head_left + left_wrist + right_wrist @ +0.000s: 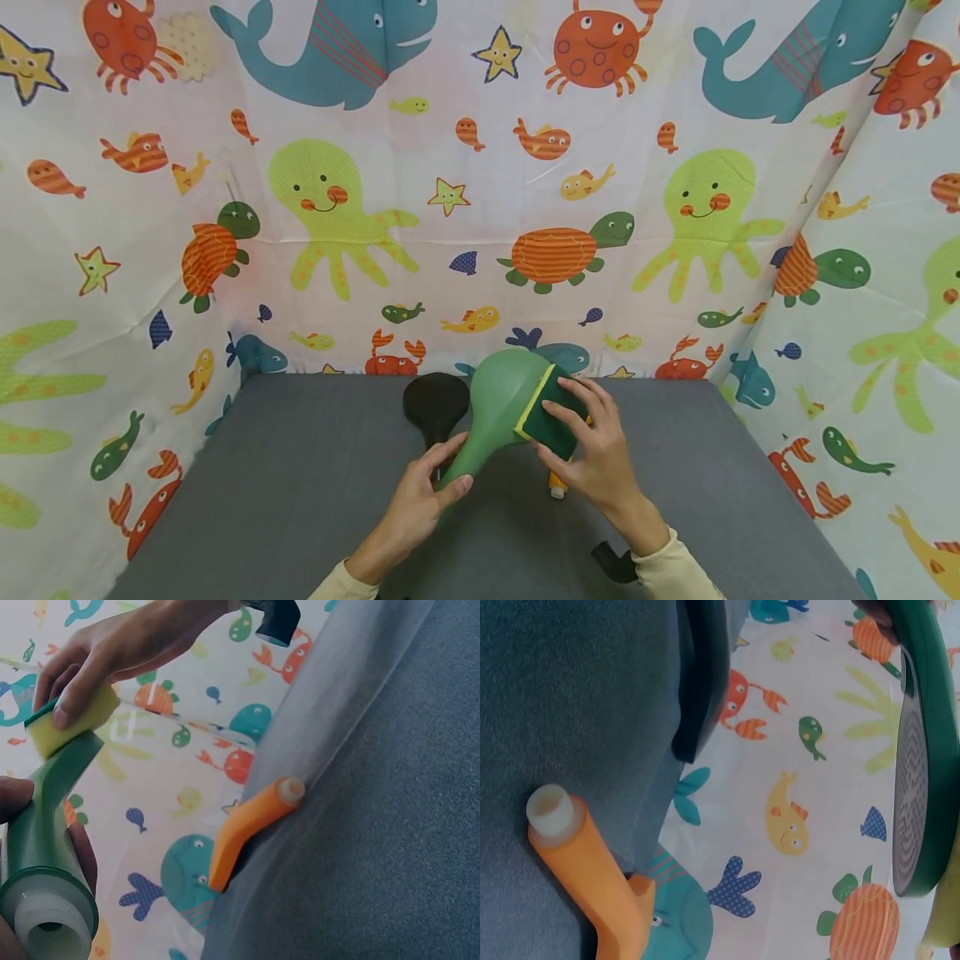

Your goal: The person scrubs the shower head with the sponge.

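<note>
A green handheld shower head is held up above the grey table, tilted, its round back toward the head camera. My left hand grips its handle. In the left wrist view a white connector shows at the handle's end. My right hand pinches a yellow sponge with a dark green scouring side. The sponge's yellow side lies against the right part of the shower head's back. The perforated spray face shows in the right wrist view, facing away from the sponge.
A black shower head lies behind my left hand. An orange piece with a white pipe end lies partly behind my right hand. Near my right wrist is a bent black piece. A sea-animal-print curtain surrounds the table.
</note>
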A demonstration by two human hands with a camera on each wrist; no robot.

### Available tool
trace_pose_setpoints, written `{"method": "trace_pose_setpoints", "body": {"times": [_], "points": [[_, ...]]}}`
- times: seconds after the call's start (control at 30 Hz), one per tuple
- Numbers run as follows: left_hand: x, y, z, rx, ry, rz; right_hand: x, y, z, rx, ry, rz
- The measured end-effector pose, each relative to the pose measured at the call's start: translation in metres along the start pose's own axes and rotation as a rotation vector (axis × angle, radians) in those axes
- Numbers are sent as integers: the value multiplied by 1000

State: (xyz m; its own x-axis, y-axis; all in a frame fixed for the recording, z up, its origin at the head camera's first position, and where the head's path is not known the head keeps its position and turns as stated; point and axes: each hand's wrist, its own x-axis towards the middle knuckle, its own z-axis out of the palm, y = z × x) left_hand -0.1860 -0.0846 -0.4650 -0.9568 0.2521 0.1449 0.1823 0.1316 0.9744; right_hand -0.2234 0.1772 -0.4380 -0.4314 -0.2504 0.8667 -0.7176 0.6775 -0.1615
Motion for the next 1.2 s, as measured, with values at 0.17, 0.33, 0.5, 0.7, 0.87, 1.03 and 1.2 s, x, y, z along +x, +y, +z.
{"method": "trace_pose_setpoints", "body": {"times": [0.17, 0.33, 0.5, 0.7, 0.87, 1.03, 1.2], "points": [[2, 3, 3, -15, 22, 18, 1, -8, 3, -1, 5, -26], [5, 5, 6, -41, 34, 27, 1, -16, 5, 2, -7, -51], [6, 5, 8, -60, 25, 26, -1, -22, 8, -10, -16, -65], [6, 6, 9, -56, 11, 25, -2, -27, 11, -17, -12, -77], [6, 6, 10, -55, 10, 29, -2, -25, 9, -13, -27, -76], [7, 7, 11, -50, 16, 34, 2, -17, 6, -12, -18, -64], [7, 8, 11, -35, 16, 38, 6, -8, 0, -9, 1, -35]]}}
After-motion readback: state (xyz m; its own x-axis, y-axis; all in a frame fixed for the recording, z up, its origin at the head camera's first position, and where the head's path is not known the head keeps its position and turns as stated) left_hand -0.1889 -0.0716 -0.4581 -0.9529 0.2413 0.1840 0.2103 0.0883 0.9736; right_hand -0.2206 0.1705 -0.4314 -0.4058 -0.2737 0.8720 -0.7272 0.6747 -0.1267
